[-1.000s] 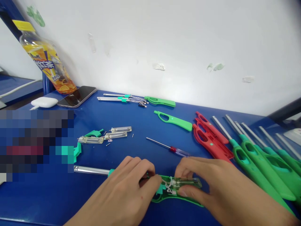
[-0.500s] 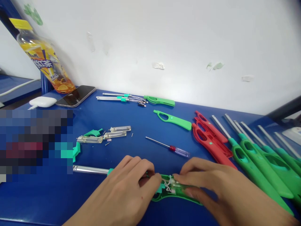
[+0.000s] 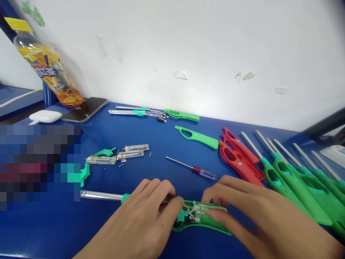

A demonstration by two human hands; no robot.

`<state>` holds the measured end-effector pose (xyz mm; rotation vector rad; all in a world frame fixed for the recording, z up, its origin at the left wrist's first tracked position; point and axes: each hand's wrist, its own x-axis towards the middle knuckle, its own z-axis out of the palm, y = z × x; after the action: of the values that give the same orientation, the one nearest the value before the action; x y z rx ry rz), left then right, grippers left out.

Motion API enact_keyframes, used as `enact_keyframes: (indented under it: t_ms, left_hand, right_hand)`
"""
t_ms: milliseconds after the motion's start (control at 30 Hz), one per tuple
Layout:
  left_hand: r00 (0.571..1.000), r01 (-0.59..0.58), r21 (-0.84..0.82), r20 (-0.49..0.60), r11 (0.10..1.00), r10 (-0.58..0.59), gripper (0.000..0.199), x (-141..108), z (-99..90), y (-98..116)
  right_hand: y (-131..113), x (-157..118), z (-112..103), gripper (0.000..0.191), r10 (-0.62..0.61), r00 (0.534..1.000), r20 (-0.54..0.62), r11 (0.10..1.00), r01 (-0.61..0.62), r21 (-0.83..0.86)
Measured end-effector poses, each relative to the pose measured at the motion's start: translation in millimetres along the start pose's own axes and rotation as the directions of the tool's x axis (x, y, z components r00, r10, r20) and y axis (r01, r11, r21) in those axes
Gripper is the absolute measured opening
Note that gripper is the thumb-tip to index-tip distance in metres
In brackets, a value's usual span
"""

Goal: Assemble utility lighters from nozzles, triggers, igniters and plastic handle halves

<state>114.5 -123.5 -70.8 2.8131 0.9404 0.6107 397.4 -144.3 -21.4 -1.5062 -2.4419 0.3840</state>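
An opened gas lighter lies near the front of the blue table, its metal tube pointing left. My left hand is closed round its middle, hiding much of the teal trigger area. Inside the green half shell sits a clear fuel tank, with pale wires bunched at its left end. My right hand grips around the tank, thumb on its near side and fingers at the far side. Behind the hands lies a screwdriver with a clear and red handle.
Red shells and several green lighters lie at right. Green half shells and metal tubes with wires are by the wall. Loose fuel tanks and small screws lie left of centre. A phone and bottle stand back left.
My right hand's fingers have spread and shifted to the far side of the fuel tank, uncovering more of it. My left hand keeps its hold. The view has shifted slightly.
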Motion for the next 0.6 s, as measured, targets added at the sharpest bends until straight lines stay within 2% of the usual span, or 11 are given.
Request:
enact_keyframes:
  t_ms: [100,233,400,600]
  left_hand:
    - [1.000,0.025,-0.010,-0.001,1.000,-0.025,0.031,-0.9,-0.1,1.2]
    - [0.999,0.032,-0.028,0.008,0.999,-0.032,0.040,0.0,-0.6,1.1]
    - [1.000,0.024,-0.046,-0.019,0.999,-0.025,0.043,1.7,-1.1,0.4]
    - [0.998,0.054,-0.039,0.015,0.998,-0.054,0.043,3.1,-4.1,0.9]
  right_hand:
    - [-2.1,9.2,-0.4,0.020,0.027,0.992,0.121,0.996,-0.038,0.087]
    - [-1.4,17.1,0.5,0.031,0.071,0.971,0.230,0.965,-0.125,0.232]
    - [-3.2,19.0,1.8,0.037,0.171,0.964,0.203,0.942,-0.220,0.253]
    - [0.1,19.9,2.7,0.029,0.135,0.982,0.135,0.927,-0.173,0.332]
